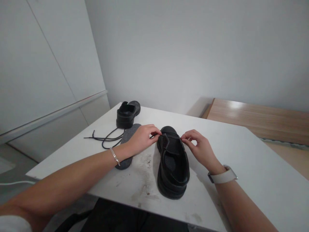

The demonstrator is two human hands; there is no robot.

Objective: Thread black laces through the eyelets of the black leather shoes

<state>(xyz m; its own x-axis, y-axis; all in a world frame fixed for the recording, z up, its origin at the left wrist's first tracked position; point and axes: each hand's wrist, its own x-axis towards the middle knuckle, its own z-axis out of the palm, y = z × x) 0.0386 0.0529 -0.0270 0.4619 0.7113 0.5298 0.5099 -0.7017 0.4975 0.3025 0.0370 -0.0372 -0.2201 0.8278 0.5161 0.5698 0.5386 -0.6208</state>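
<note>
A black shoe (pixel 172 164) stands on the white table with its toe pointing away from me and its opening facing up. At the left side of its upper, my left hand (pixel 146 137) is closed in a pinch; a short dark strand shows at the fingertips, perhaps a lace. My right hand (pixel 198 146) pinches at the shoe's right side, and what lies between those fingertips is too small to make out. Under my left wrist lies a grey insole (pixel 125 163), partly covered by the hand and forearm.
A second black shoe (pixel 126 114) stands at the table's far left corner. Dark laces (pixel 103 139) lie loose in front of it. Dirt smudges mark the white table (pixel 217 132) near the front edge. A wood-grain surface (pixel 256 119) is beyond the table at the right.
</note>
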